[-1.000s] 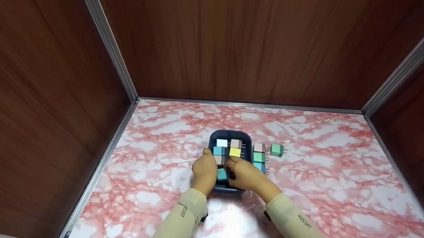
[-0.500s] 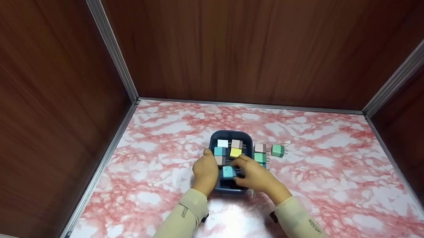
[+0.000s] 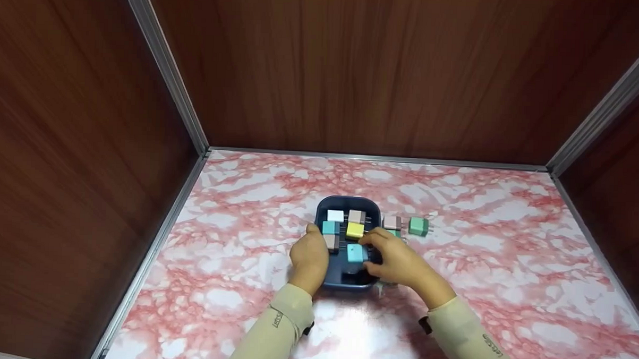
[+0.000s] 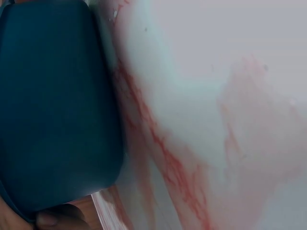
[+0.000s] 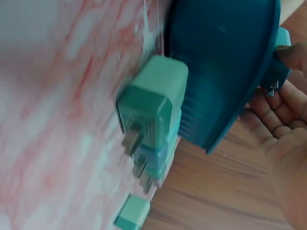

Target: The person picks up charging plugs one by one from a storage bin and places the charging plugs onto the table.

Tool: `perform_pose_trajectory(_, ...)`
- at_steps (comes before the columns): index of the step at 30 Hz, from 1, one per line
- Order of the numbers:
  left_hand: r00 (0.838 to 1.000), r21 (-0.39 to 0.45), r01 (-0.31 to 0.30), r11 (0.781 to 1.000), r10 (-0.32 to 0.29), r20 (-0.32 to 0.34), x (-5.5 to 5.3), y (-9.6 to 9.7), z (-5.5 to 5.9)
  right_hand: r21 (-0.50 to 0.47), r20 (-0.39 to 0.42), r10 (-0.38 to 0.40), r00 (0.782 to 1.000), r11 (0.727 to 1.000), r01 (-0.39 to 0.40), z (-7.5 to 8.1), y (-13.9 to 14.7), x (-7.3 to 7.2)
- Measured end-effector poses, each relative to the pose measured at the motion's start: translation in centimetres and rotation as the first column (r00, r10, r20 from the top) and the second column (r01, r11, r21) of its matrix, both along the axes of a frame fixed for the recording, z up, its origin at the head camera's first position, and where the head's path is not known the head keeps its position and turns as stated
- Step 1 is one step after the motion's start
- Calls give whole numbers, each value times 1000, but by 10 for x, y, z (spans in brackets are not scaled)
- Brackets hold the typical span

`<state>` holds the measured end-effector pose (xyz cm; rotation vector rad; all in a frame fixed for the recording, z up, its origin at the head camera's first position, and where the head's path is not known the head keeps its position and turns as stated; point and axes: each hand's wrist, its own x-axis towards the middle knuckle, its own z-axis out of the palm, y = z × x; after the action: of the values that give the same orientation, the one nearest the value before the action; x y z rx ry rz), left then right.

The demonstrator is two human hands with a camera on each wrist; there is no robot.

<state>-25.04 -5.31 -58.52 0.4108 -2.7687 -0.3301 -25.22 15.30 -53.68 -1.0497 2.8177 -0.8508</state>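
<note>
While right grip [image 3: 399, 262] pinches blue plug [image 3: 355, 253] over box [image 3: 350, 288], at 6 o'clock from yellow plug [image 3: 355, 231], left grip [image 3: 310, 258] holds box at 9; blue plug likely light, stiff, slick: take body [image 5: 275, 69], not prongs [image 5: 272, 89].

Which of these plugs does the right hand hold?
The light-blue box-shaped plug, below the yellow box-shaped plug in the head view; only this is pinched.

Tray [image 5: 216, 57]: made of smooth plastic, softly glossy. Power adapters [image 5: 163, 76]: cased in smooth, satin plastic; prongs [image 5: 132, 140] formed of bright metal. Counter [image 3: 232, 251]: surfaced in a smooth, glossy marble pattern; glare is reflected. Wall panels [image 3: 382, 70]: faced in wood grain, low sheen. Frame rails [image 3: 164, 63]: dull metal. Sleeves [image 3: 269, 337]: made of matt cloth.
</note>
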Motion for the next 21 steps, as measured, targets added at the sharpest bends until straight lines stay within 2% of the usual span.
perform_pose_trajectory(6,1000,-6,-6,1000,6,6,0,-1,-1,-51,30,-42,999,998,43,6,12,-4)
perform_pose_trajectory(11,1000,-7,-5,1000,5,-2,0,0,-2,-59,12,-40,999,997,40,6,20,-7)
perform_pose_trajectory(17,999,-31,-14,999,12,-48,-1,1,-3,-66,-11,-45,999,997,44,6,29,-9)
perform_pose_trajectory(21,999,-27,-19,999,18,-32,-2,1,-3,-73,1,-62,998,995,62,5,36,-11)
